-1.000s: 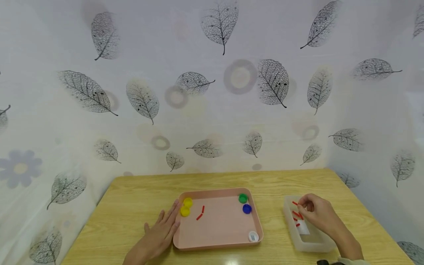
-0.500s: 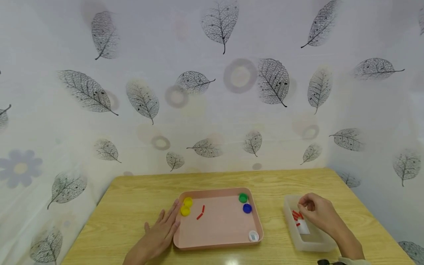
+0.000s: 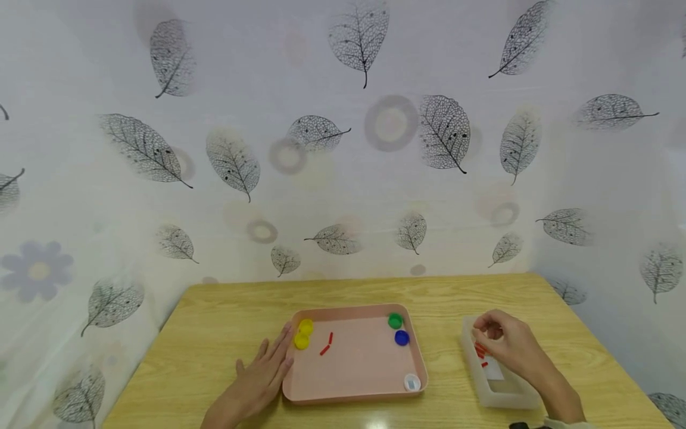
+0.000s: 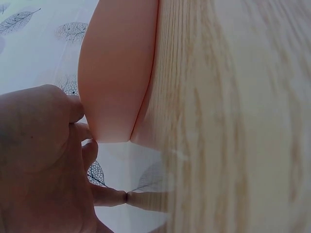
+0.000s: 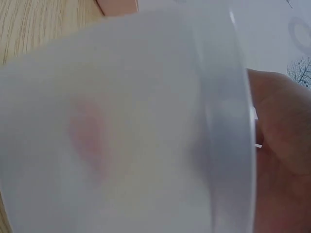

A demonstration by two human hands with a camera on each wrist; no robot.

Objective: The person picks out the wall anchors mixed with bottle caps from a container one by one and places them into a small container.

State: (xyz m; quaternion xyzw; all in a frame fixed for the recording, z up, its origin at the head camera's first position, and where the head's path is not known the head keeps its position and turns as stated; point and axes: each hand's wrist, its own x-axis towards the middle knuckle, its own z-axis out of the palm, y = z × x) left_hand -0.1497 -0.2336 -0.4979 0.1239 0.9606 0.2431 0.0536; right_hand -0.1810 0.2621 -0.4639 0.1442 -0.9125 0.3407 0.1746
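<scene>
My left hand [image 3: 261,374] lies spread on the table, its fingertips against the left side of the pink tray [image 3: 348,398]; the left wrist view shows fingers [image 4: 88,154] close to the tray's outer wall. My right hand [image 3: 509,342] is over the translucent plastic box [image 3: 514,400] at the right, thumb and forefinger brought together near its far left rim. Red sticks [image 3: 480,353] lie in the box just below those fingertips. I cannot tell whether a stick is between them. In the right wrist view the box wall hides the fingertips; a red blur [image 5: 87,133] shows through.
Inside the tray are two yellow caps [image 3: 303,333], a green cap [image 3: 395,320], a blue cap [image 3: 402,338] and a white cap [image 3: 412,383]. Two red sticks [image 3: 325,349] lie at its left. A white paper [image 3: 493,369] is in the box. A leaf-print curtain [image 3: 343,179] stands behind the table.
A red stick seen at the right fingertips a second ago is out of sight. My right hand has shifted slightly left toward the box's rim. My left hand stays put.
</scene>
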